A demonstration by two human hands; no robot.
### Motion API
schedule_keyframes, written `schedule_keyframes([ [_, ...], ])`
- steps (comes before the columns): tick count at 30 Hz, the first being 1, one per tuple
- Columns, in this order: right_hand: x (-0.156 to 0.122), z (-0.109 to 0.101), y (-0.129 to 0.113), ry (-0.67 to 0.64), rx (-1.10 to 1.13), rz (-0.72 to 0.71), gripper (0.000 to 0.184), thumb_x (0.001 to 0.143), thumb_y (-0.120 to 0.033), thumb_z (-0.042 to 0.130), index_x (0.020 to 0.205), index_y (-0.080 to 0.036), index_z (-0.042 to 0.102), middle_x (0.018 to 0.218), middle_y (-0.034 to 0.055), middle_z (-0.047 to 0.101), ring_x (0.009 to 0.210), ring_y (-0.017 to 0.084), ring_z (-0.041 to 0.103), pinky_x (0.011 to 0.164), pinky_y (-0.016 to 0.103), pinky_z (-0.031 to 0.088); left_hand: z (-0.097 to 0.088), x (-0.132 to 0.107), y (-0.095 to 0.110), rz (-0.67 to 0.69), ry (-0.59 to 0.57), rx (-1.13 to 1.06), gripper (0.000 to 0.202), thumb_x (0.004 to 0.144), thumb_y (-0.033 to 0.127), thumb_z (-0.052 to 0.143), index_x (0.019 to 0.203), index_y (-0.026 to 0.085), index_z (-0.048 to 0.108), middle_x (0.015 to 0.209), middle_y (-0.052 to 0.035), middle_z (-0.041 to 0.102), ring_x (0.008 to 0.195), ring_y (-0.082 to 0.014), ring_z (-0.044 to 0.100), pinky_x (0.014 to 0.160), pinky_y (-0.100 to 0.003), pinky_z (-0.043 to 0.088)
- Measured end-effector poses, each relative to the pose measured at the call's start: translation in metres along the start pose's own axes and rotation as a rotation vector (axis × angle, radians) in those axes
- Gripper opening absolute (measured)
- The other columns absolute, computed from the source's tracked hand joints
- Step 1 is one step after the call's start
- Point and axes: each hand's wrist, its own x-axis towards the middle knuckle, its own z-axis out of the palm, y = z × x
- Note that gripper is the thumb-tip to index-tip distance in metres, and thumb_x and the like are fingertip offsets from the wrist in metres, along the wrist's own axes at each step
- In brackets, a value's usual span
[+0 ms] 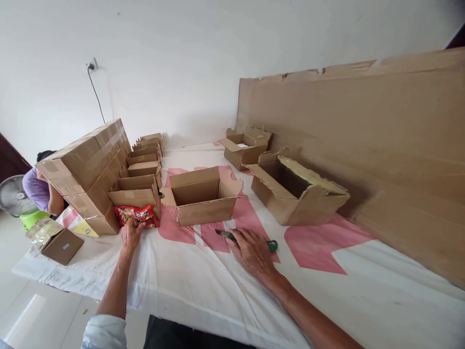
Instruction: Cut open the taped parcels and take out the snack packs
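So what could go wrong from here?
The green cutter in the right hand might nick the cloth below if its blade is out, which is hard to tell. The red packet in the left hand might slip if loosely held. The small box near the cloth's left edge could get knocked off.

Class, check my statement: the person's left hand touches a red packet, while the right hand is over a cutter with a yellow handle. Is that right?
Not quite: the handle colour is wrong. The head view shows that the cutter has a green handle. The left hand does touch a red packet, and the right hand is over the cutter.
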Motion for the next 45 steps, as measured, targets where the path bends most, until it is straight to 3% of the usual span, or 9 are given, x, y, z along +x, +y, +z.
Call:
schedule_keyframes([
  [7, 0.0, 0.005, -0.001, 0.023, -0.014, 0.009, 0.03, 0.106, -0.032, 0.05, 0.111, -0.016, 0.074, 0.104, 0.0141, 0.078, 0.094, 0.029, 0.067, 0.086, 0.04, 0.045, -0.002, 0.009, 0.003, 0.001, -0.037, 0.054, 0.032, 0.095, 0.046, 0.07, 0.078, 0.026, 0.051, 0.081, -0.0017, 0.073, 0.09, -0.0257, 0.073, 0.071, -0.029, 0.041],
  [15, -0.001, 0.004, -0.002, 0.005, 0.005, 0.031, 0.033, 0.105, -0.034, 0.048, 0.11, -0.018, 0.076, 0.106, 0.0155, 0.078, 0.096, 0.03, 0.068, 0.087, 0.043, 0.048, -0.009, 0.024, 0.016, -0.042, -0.118, 0.109, 0.027, 0.093, 0.05, 0.072, 0.089, 0.025, 0.066, 0.102, -0.0108, 0.08, 0.105, -0.0324, 0.076, 0.08, -0.034, 0.051],
  [21, -0.006, 0.006, 0.002, 0.056, 0.002, -0.029, 0.032, 0.105, -0.035, 0.049, 0.107, -0.017, 0.075, 0.101, 0.0151, 0.079, 0.091, 0.031, 0.069, 0.083, 0.043, 0.05, -0.014, 0.029, 0.028, -0.094, -0.167, 0.129, 0.035, 0.09, 0.053, 0.076, 0.108, 0.023, 0.073, 0.124, -0.018, 0.078, 0.12, -0.0361, 0.074, 0.092, -0.04, 0.055],
  [29, -0.013, 0.014, 0.013, 0.106, 0.046, -0.107, 0.032, 0.104, -0.04, 0.049, 0.104, -0.019, 0.074, 0.095, 0.0154, 0.078, 0.084, 0.031, 0.07, 0.078, 0.043, 0.052, -0.014, 0.01, 0.019, -0.106, -0.158, 0.097, 0.038, 0.089, 0.057, 0.078, 0.107, 0.025, 0.071, 0.122, -0.0144, 0.079, 0.119, -0.034, 0.074, 0.092, -0.037, 0.054],
  [33, -0.014, 0.015, 0.014, 0.083, 0.05, -0.091, 0.032, 0.103, -0.04, 0.049, 0.101, -0.02, 0.074, 0.096, 0.0153, 0.078, 0.082, 0.032, 0.07, 0.078, 0.044, 0.052, -0.016, 0.0, 0.017, -0.065, -0.102, 0.068, 0.043, 0.095, 0.057, 0.071, 0.127, 0.03, 0.06, 0.122, -0.01, 0.078, 0.119, -0.0317, 0.073, 0.092, -0.036, 0.052],
  [40, -0.015, 0.018, 0.016, 0.118, 0.028, -0.136, 0.035, 0.105, -0.041, 0.048, 0.101, -0.018, 0.073, 0.093, 0.0159, 0.077, 0.081, 0.032, 0.07, 0.076, 0.043, 0.052, -0.026, -0.001, 0.024, -0.036, -0.119, 0.08, 0.055, 0.094, 0.054, 0.073, 0.138, 0.028, 0.053, 0.128, -0.0148, 0.075, 0.12, -0.0344, 0.072, 0.095, -0.039, 0.052],
  [45, -0.018, 0.021, 0.018, 0.097, 0.027, -0.112, 0.037, 0.104, -0.044, 0.046, 0.103, -0.019, 0.073, 0.093, 0.0151, 0.077, 0.083, 0.033, 0.07, 0.078, 0.044, 0.052, -0.03, -0.007, 0.024, -0.009, -0.129, 0.093, 0.047, 0.098, 0.051, 0.067, 0.137, 0.029, 0.054, 0.128, -0.0147, 0.074, 0.121, -0.0338, 0.071, 0.097, -0.04, 0.052],
])
